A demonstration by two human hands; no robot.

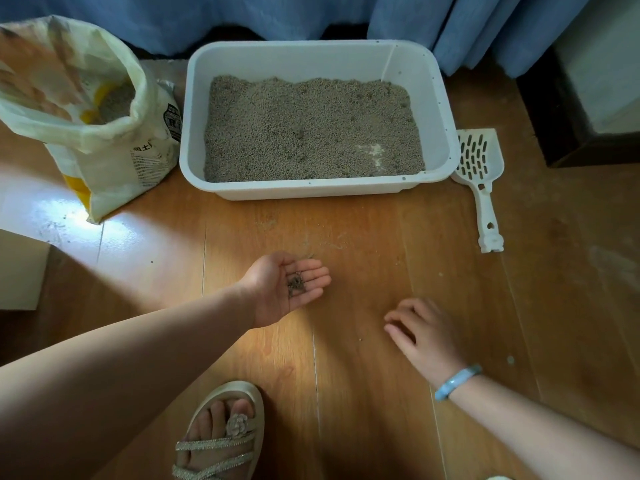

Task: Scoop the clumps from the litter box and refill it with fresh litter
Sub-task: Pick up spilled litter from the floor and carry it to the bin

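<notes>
My left hand (285, 289) cups loose litter grains (296, 285), light and spill-prone; right hand (420, 332) spread empty; scoop (479, 168) right of litter box (313, 190), grip handle.

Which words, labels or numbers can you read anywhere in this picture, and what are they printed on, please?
Litter bag: a few large printed characters, partly cut off by a fold, not readable for sure.
Same bag: a dark badge and blocks of fine print, too small and blurred.
Litter box, scoop: none.
</notes>
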